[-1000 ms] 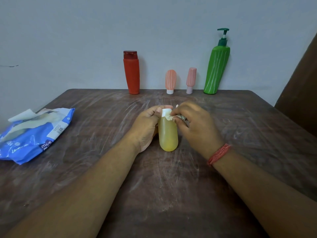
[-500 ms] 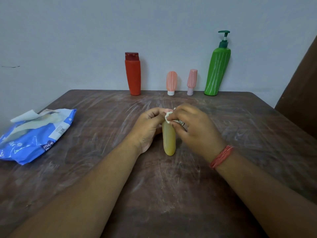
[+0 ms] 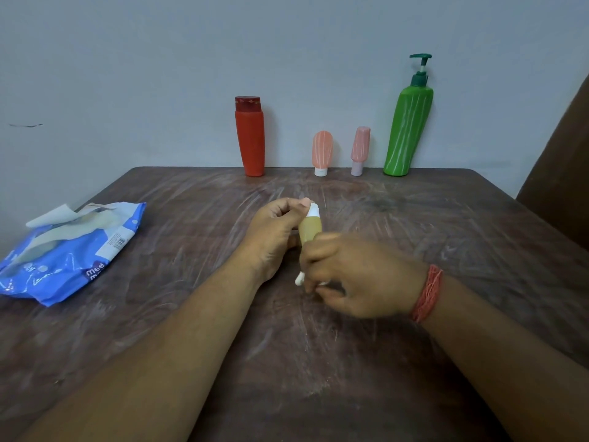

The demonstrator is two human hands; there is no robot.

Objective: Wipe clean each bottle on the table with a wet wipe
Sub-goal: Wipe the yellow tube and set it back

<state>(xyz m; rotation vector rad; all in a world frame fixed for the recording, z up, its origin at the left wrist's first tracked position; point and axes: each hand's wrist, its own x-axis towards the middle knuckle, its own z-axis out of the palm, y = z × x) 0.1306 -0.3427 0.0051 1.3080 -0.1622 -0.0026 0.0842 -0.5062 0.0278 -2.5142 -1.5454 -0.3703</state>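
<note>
Both hands' fingers (image 3: 310,250) around yellow bottle (image 3: 310,229)

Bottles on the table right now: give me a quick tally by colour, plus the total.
Red: 1, the red bottle at the back.
Pink/salmon: 2, the salmon tube and the pink tube.
Green: 1, the green pump bottle.
Yellow: 1, the yellow bottle, held by the left hand while the right hand holds the wet wipe.
Total: 5 bottles.
</note>
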